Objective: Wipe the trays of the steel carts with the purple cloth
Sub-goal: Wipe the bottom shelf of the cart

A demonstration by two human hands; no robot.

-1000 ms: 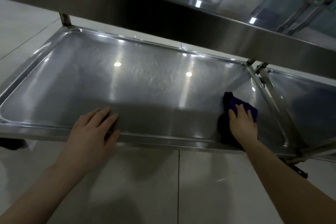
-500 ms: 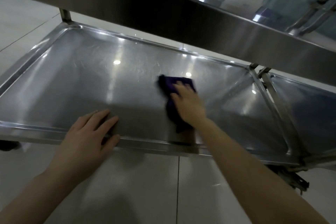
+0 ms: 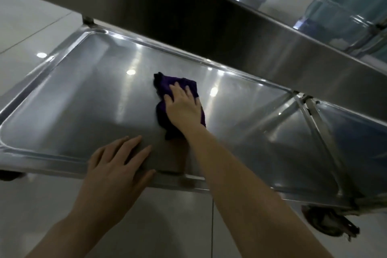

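Two hands are at work on a low steel tray (image 3: 62,115) whose far left corner sits over pale floor tiles (image 3: 29,25), and we read the scene from that side across. At the near rim, we find the left hand (image 3: 113,172) lying flat, its fingers straight and a little spread, the fingertips reaching onto the tray's surface and the thumb resting along the rim's edge; it grips nothing. Just right of it and further in, near the middle of the tray, lies the purple cloth (image 3: 180,85), bunched and touching the steel. We see the right hand (image 3: 184,107) spread flat on top of the cloth, fingers straight and apart, pressing it down rather than curling round it; purple shows past the fingertips and on both sides of the palm. Above all this runs the dark underside of an upper shelf (image 3: 188,16). Further right, past the corner posts, a second cart's tray (image 3: 356,132) stands just beside the first, and below it we make out a dark caster wheel (image 3: 326,223) on the floor.
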